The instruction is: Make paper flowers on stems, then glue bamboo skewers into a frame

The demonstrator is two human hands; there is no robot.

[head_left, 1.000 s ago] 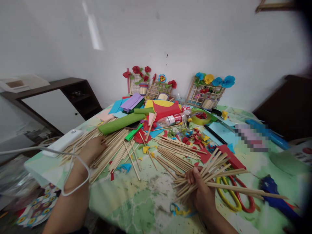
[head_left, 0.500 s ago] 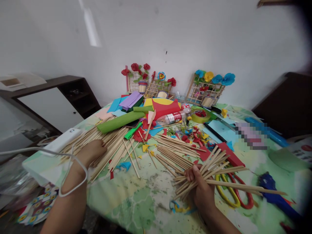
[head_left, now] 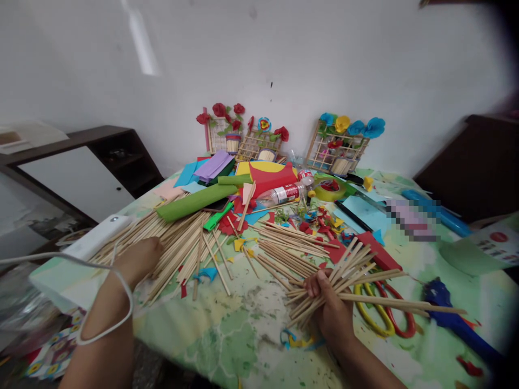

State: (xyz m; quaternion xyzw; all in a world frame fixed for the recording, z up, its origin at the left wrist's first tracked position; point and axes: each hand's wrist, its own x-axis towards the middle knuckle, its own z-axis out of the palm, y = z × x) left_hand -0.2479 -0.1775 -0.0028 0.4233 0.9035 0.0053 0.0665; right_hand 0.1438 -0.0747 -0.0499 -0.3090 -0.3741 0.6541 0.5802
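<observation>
My right hand (head_left: 330,302) is closed around a loose bundle of thin wooden sticks (head_left: 352,278), which fan out to the right at different angles. My left hand (head_left: 141,259) rests curled over a large pile of similar sticks (head_left: 174,259) on the left of the table. Its fingers point down among them and are mostly hidden, so I cannot make out what they grip. Between the hands lies another group of sticks (head_left: 287,251). A single stick (head_left: 198,265) lies apart at the near edge of the left pile, close to a blue paper scrap (head_left: 207,274).
Yellow-handled scissors (head_left: 375,313), red-handled scissors (head_left: 399,316) and a blue tool (head_left: 458,324) lie right of my right hand. A white cable (head_left: 130,302) loops across my left forearm. Green paper rolls (head_left: 194,202), a bottle (head_left: 284,193) and stick lattices with paper flowers (head_left: 338,146) stand farther back.
My left hand has drawn slightly back and left over the pile. One stick now lies at the pile's near right side. My right hand keeps its bundle; the view has shifted slightly.
</observation>
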